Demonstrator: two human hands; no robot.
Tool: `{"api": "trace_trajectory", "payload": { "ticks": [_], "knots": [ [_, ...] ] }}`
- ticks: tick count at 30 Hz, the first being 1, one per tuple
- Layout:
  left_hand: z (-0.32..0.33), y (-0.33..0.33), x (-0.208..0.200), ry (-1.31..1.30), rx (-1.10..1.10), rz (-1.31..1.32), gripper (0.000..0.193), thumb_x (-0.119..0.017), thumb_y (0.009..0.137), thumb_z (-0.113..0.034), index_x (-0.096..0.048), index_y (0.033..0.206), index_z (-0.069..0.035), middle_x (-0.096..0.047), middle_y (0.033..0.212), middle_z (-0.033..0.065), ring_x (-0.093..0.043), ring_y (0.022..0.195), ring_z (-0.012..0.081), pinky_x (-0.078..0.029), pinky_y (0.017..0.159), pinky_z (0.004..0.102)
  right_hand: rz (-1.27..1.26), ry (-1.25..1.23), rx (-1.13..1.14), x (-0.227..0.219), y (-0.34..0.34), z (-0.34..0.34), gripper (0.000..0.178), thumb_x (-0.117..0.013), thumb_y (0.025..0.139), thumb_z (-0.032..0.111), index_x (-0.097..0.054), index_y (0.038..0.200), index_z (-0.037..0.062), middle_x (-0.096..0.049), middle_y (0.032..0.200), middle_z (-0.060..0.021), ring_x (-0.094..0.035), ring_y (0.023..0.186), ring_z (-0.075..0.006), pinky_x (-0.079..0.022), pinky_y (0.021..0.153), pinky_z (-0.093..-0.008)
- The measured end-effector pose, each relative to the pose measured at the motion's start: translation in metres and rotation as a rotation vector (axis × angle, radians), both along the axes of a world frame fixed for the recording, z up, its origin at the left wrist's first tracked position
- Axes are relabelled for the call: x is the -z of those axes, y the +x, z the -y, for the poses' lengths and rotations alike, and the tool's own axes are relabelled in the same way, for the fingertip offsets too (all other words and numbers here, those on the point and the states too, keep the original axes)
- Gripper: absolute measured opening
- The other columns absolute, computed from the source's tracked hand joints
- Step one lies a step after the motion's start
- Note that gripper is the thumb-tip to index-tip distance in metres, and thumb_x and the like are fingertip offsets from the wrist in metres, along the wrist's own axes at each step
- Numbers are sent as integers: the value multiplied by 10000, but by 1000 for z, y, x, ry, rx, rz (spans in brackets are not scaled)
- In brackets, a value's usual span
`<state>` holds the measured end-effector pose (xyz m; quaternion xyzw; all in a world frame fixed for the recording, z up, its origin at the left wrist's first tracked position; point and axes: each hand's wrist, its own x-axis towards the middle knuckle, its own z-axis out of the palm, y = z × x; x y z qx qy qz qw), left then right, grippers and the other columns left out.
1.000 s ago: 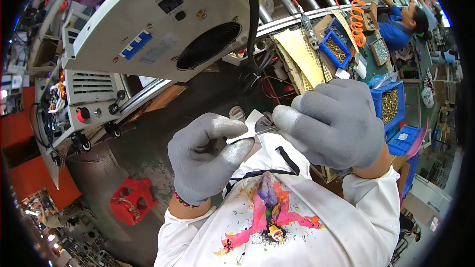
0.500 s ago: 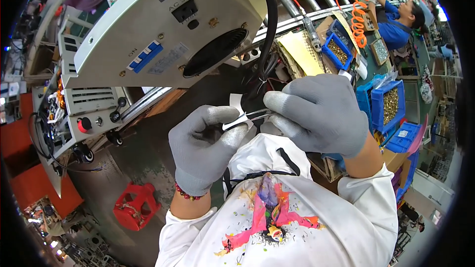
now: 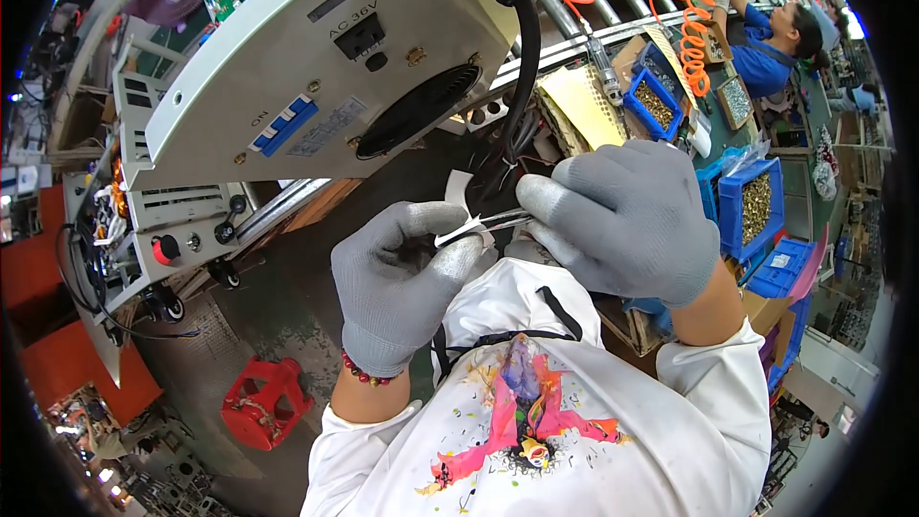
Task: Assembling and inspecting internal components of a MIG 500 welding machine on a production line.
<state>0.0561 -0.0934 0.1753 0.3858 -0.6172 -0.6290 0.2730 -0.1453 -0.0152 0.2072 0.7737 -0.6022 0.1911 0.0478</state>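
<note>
Pinched between the thumb and forefinger of my left hand (image 3: 394,280), in a grey work glove, is a small white paper strip (image 3: 458,189), its upper end curling away. My right hand (image 3: 634,222), gloved alike, grips a pair of thin metal tweezers (image 3: 507,218). Their tips reach the strip's edge beside my left fingertips. Just beyond both hands stands a grey metal machine casing (image 3: 402,29) with a power socket, a blue switch (image 3: 284,126) and a round dark vent (image 3: 421,107). A thick black cable (image 3: 526,67) hangs from its plug.
At right are blue bins of brass-coloured fasteners (image 3: 755,206) and yellow sheets (image 3: 579,101). Orange coiled air hoses (image 3: 691,48) hang beyond, near a person in blue (image 3: 771,53). A red stool (image 3: 266,402) stands on the floor, below a wheeled unit (image 3: 182,220) at left.
Both hands have shifted slightly right, still holding the strip and the tweezers. The casing sits a little lower and further right in the picture.
</note>
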Motion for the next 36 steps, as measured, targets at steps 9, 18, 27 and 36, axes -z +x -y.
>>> {"api": "trace_trajectory", "payload": {
  "ticks": [9, 18, 27, 36],
  "knots": [
    [2, -2, -1, 69, 47, 0, 193, -688, 778, 8, -665, 960, 67, -690, 891, 108, -650, 798, 108, -527, 715, 236, -65, -61, -24, 1, 3, 0, 129, -671, 699, 168, -665, 825, 138, -462, 616, 40, -513, 523, -109, -360, 417, -258],
    [-4, 0, 24, -130, -71, 55, 191, -725, 755, -13, -687, 939, 20, -677, 828, 53, -570, 676, 54, -456, 614, 198, 215, 19, -54, 6, 6, -1, 133, -705, 734, 185, -661, 850, 139, -525, 632, 5, -567, 517, -175, -394, 408, -319],
    [-5, 13, 11, 59, -64, 38, 181, -720, 756, -8, -683, 929, 29, -666, 829, 45, -599, 754, 66, -482, 668, 210, 500, 77, -58, 16, 20, 9, 300, -725, 672, 98, -637, 957, 130, -552, 669, -30, -574, 528, -246, -443, 464, -342],
    [-6, 13, 17, -18, -43, 62, 226, -700, 732, 17, -678, 956, 31, -658, 842, 47, -573, 755, 62, -479, 678, 214, 424, -23, -109, 34, 35, 11, 280, -708, 650, 97, -609, 910, 127, -542, 649, -19, -600, 552, -206, -426, 413, -341]
  ]
}}
